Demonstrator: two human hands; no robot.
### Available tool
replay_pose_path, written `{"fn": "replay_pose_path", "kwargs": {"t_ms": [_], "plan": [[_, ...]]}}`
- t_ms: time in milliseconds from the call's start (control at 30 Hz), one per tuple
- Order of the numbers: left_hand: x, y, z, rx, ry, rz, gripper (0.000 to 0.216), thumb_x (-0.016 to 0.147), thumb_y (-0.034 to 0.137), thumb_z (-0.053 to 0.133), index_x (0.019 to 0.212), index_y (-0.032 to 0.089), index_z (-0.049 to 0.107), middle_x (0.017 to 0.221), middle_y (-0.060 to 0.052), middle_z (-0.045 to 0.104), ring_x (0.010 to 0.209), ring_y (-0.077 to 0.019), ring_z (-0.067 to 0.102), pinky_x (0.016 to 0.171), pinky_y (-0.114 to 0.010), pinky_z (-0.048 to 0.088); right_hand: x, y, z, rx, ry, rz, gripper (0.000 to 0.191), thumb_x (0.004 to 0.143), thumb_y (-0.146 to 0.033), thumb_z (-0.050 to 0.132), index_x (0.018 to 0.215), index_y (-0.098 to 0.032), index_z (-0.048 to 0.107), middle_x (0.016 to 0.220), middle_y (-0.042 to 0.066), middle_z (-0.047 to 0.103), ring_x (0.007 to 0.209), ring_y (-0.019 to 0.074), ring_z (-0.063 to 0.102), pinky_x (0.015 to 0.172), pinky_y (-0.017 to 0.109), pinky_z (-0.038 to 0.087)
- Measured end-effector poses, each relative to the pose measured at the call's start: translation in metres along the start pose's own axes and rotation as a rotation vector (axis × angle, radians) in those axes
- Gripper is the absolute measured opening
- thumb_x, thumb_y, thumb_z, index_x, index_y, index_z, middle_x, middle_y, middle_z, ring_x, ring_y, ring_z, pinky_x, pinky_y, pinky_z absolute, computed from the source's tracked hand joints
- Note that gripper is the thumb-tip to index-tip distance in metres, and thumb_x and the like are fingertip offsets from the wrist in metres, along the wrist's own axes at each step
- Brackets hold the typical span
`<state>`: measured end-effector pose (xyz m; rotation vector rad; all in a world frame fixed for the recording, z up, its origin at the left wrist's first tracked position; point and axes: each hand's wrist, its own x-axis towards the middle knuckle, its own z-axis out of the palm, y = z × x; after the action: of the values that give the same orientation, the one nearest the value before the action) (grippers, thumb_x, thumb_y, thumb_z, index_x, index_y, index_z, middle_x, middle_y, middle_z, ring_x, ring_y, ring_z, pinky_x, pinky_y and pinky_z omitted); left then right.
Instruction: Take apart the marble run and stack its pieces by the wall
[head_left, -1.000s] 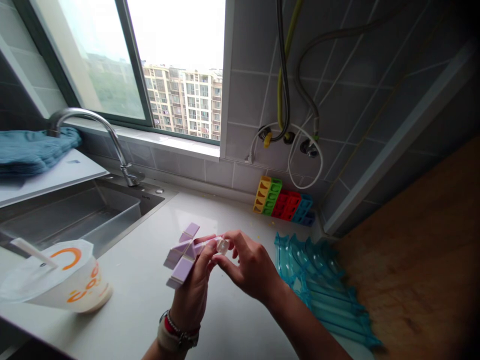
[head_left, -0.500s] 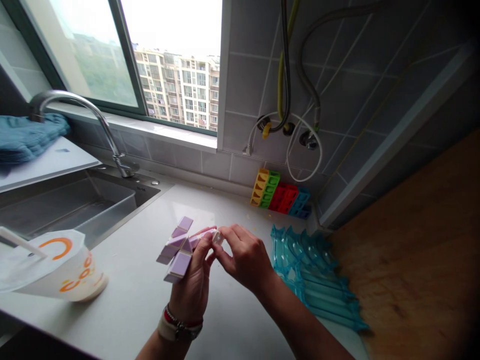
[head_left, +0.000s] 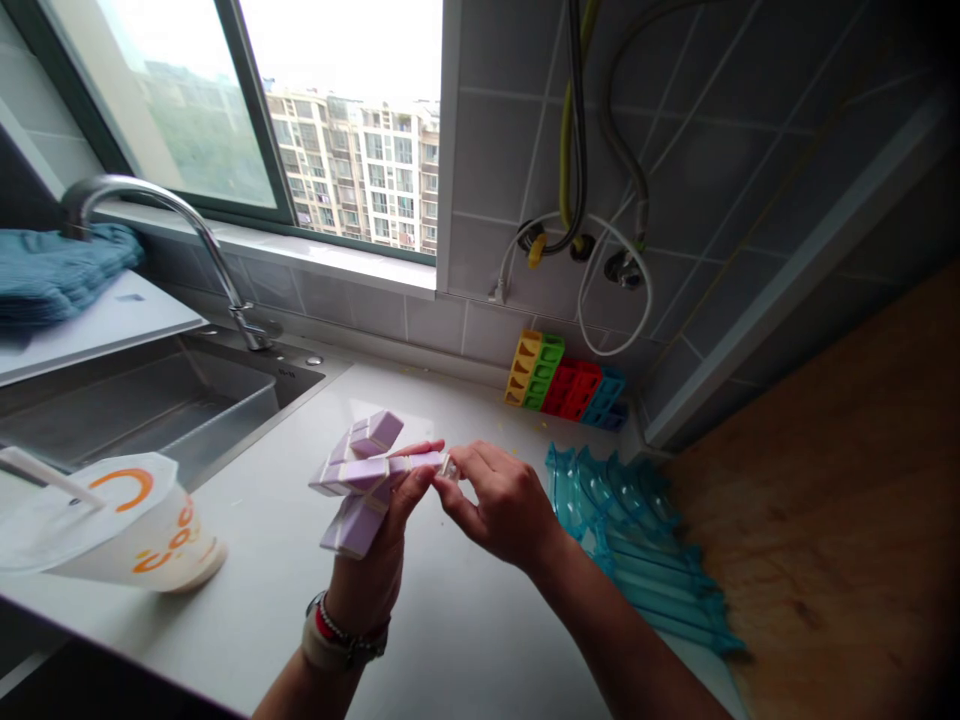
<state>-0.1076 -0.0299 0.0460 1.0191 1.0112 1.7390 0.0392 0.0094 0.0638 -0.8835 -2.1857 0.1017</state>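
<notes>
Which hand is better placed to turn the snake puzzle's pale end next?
Probably the right hand: its thumb and fingers meet at the pale end, while the left hand grips the lilac snake puzzle.

Daylight comes through a dark-framed window [head_left: 253, 105], with a pale apartment block [head_left: 367, 170] outside under a washed-out sky [head_left: 345, 45]. The wall [head_left: 487, 130] is grey tile with lighter joints (dimmer toward the upper right, away from the glass). Beneath the white sill [head_left: 337, 262], a steel sink [head_left: 311, 376] with an arched faucet [head_left: 244, 318] adjoins a white countertop [head_left: 480, 620]; a wood-grained surface [head_left: 840, 540] fills the right side.
</notes>
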Motion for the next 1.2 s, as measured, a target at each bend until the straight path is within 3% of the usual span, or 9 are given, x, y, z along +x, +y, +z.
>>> {"fn": "replay_pose_path", "kwargs": {"t_ms": [200, 300, 600, 667, 767, 833, 933, 1100, 1200], "plan": [[0.004, 0.011, -0.010, -0.188, -0.217, -0.102, 0.025, 0.095, 0.027, 0.068, 0.119, 0.023, 0.073, 0.131, -0.008, 0.068, 0.130, -0.0307, 0.057, 0.110, -0.047, 0.047, 0.001, -0.001, -0.004, 0.560, -0.066, 0.167, 0.025, 0.102, -0.041, 0.054, 0.099, -0.020, 0.067, 0.085, 0.003, 0.065, 0.072, 0.0150, 0.061, 0.062, 0.026, 0.051], [0.005, 0.014, -0.013, -0.217, -0.257, -0.117, 0.026, 0.096, 0.027, 0.066, 0.120, 0.023, 0.072, 0.131, -0.009, 0.068, 0.129, -0.0305, 0.058, 0.111, -0.047, 0.046, 0.002, -0.003, -0.006, 0.724, -0.134, 0.267, 0.030, 0.101, -0.045, 0.054, 0.102, -0.020, 0.070, 0.085, 0.003, 0.066, 0.070, 0.0146, 0.062, 0.057, 0.025, 0.051], [0.010, -0.001, -0.014, -0.193, -0.084, -0.228, 0.035, 0.090, 0.034, 0.073, 0.124, 0.025, 0.068, 0.123, -0.007, 0.071, 0.119, -0.0256, 0.064, 0.103, -0.042, 0.050, 0.003, 0.000, 0.003, 0.626, 0.034, 0.465, 0.031, 0.097, -0.047, 0.062, 0.113, -0.022, 0.070, 0.091, 0.004, 0.071, 0.079, 0.0180, 0.067, 0.061, 0.027, 0.053], [0.013, -0.006, -0.020, -0.098, -0.134, -0.242, 0.036, 0.090, 0.037, 0.073, 0.123, 0.023, 0.068, 0.120, -0.008, 0.072, 0.111, -0.0258, 0.068, 0.098, -0.041, 0.052, 0.003, 0.002, 0.002, 0.600, 0.115, 0.527, 0.031, 0.097, -0.048, 0.061, 0.113, -0.022, 0.069, 0.093, 0.005, 0.070, 0.081, 0.0189, 0.068, 0.062, 0.028, 0.054], [0.018, -0.010, -0.027, 0.152, -0.330, -0.207, 0.032, 0.086, 0.038, 0.076, 0.110, 0.018, 0.072, 0.108, -0.010, 0.075, 0.097, -0.0264, 0.071, 0.089, -0.039, 0.054, 0.006, 0.004, -0.004, 0.562, 0.196, 0.516, 0.027, 0.098, -0.045, 0.060, 0.112, -0.024, 0.068, 0.102, 0.005, 0.069, 0.088, 0.0193, 0.067, 0.066, 0.028, 0.055], [0.019, -0.007, -0.028, 0.340, -0.431, -0.149, 0.023, 0.086, 0.036, 0.074, 0.096, 0.016, 0.073, 0.097, -0.009, 0.076, 0.086, -0.0244, 0.070, 0.080, -0.035, 0.054, 0.007, 0.003, -0.009, 0.556, 0.184, 0.463, 0.026, 0.096, -0.043, 0.062, 0.114, -0.024, 0.067, 0.110, 0.006, 0.068, 0.095, 0.0198, 0.066, 0.072, 0.029, 0.056], [0.018, 0.001, -0.023, 0.521, -0.434, -0.063, 0.018, 0.092, 0.032, 0.062, 0.087, 0.016, 0.070, 0.084, -0.005, 0.073, 0.076, -0.0195, 0.064, 0.068, -0.029, 0.048, 0.008, 0.000, -0.014, 0.599, 0.080, 0.400, 0.030, 0.095, -0.042, 0.064, 0.120, -0.026, 0.065, 0.118, 0.006, 0.065, 0.104, 0.0211, 0.065, 0.081, 0.032, 0.057], [0.014, 0.007, -0.018, 0.695, -0.276, 0.032, 0.028, 0.090, 0.024, 0.060, 0.116, 0.020, 0.069, 0.098, -0.004, 0.074, 0.087, -0.0197, 0.067, 0.077, -0.028, 0.049, 0.007, -0.005, -0.012, 0.606, -0.001, 0.427, 0.040, 0.093, -0.048, 0.067, 0.129, -0.028, 0.062, 0.129, 0.007, 0.061, 0.111, 0.0236, 0.063, 0.085, 0.035, 0.057], [0.013, 0.007, -0.020, 0.730, -0.196, 0.047, 0.037, 0.088, 0.024, 0.062, 0.125, 0.021, 0.065, 0.091, -0.002, 0.074, 0.075, -0.0176, 0.065, 0.073, -0.027, 0.049, 0.006, -0.002, -0.009, 0.589, -0.010, 0.455, 0.057, 0.087, -0.049, 0.074, 0.138, -0.032, 0.055, 0.140, 0.009, 0.054, 0.117, 0.0257, 0.061, 0.089, 0.038, 0.058]]}}
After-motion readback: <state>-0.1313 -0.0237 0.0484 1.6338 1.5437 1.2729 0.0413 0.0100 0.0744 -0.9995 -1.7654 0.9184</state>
